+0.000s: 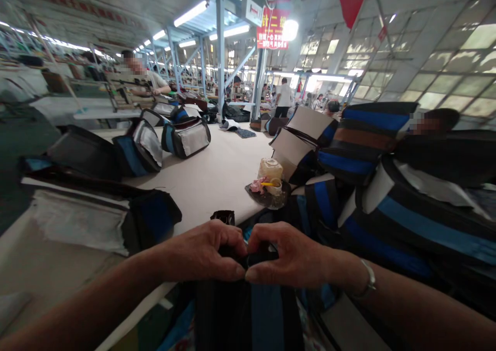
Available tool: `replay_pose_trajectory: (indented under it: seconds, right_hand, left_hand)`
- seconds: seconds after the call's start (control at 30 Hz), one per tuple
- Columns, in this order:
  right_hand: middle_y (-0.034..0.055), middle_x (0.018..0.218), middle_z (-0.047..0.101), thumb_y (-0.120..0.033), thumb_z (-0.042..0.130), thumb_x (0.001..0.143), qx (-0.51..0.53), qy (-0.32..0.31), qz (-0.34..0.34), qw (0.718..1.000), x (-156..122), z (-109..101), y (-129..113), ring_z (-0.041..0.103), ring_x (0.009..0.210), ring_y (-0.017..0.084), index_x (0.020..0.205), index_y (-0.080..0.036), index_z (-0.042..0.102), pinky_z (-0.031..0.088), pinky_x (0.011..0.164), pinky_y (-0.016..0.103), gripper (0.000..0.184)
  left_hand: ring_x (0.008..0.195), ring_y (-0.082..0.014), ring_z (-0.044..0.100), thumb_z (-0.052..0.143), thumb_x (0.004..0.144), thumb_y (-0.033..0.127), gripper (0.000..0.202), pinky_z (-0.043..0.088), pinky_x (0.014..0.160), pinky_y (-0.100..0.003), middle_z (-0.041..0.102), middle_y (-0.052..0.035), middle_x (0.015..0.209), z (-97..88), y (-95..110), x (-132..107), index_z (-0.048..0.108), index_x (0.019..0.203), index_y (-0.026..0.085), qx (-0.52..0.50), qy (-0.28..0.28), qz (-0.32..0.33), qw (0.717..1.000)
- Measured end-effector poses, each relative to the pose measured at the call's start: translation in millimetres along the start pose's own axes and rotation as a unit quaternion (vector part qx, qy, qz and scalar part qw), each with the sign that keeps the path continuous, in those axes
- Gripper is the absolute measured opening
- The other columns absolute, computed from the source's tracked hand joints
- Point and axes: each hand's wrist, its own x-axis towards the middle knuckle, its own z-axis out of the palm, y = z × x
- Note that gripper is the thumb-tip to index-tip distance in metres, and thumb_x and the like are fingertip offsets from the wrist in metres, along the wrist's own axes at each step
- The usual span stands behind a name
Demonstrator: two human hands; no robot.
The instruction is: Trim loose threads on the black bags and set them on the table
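My left hand (207,250) and my right hand (289,255) meet at the front edge of the table, fingers curled and thumbs pressed together on the top edge of a black and blue bag (251,309). The bag hangs down between my forearms. A dark strap end (223,217) sticks up just behind my left hand. My right wrist wears a metal bracelet (368,281).
A long pale table (205,175) runs away from me. Black, blue and white bags lie at its left (96,196) and pile high at the right (387,186). A small dish with a tape roll (270,183) sits mid-table. Other people work farther back.
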Motion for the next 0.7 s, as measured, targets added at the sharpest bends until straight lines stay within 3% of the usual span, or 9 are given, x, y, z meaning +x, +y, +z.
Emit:
replay_pose_trajectory:
  seconds: [0.17, 0.4, 0.7]
  right_hand:
    - [-0.0036, 0.070, 0.052, -0.037, 0.075, 0.080, 0.107, -0.051, 0.014, 0.993, 4.8, 3.1, 12.4, 0.040, 0.064, 0.008, 0.088, -0.011, 0.064, 0.034, 0.057, 0.022, 0.029]
    - [-0.0024, 0.074, 0.053, -0.035, 0.071, 0.085, 0.139, -0.048, 0.000, 0.989, 2.6, 7.9, 15.9, 0.041, 0.066, 0.008, 0.089, -0.011, 0.063, 0.035, 0.059, 0.022, 0.025]
    - [-0.0036, 0.074, 0.046, -0.040, 0.063, 0.090, 0.168, -0.077, 0.004, 0.983, 0.8, 7.7, 16.4, 0.037, 0.065, 0.008, 0.090, -0.013, 0.057, 0.032, 0.058, 0.022, 0.027]
  left_hand:
    - [0.070, -0.0117, 0.048, 0.065, 0.073, 0.022, 0.009, 0.036, 0.062, -0.022, 0.055, 0.0059, 0.076, 2.7, -0.8, 0.9, 0.065, 0.079, 0.016, 0.000, -0.007, -0.003, 1.000]
    - [0.064, -0.0108, 0.041, 0.073, 0.077, 0.041, 0.028, 0.033, 0.058, -0.023, 0.048, 0.0064, 0.069, 5.1, -1.2, 1.1, 0.061, 0.073, 0.016, 0.006, 0.000, -0.007, 1.000]
    - [0.074, -0.0139, 0.053, 0.063, 0.079, 0.026, 0.012, 0.040, 0.068, -0.023, 0.062, 0.0024, 0.082, 3.7, -1.7, 1.2, 0.069, 0.080, 0.016, 0.036, -0.008, 0.022, 0.999]
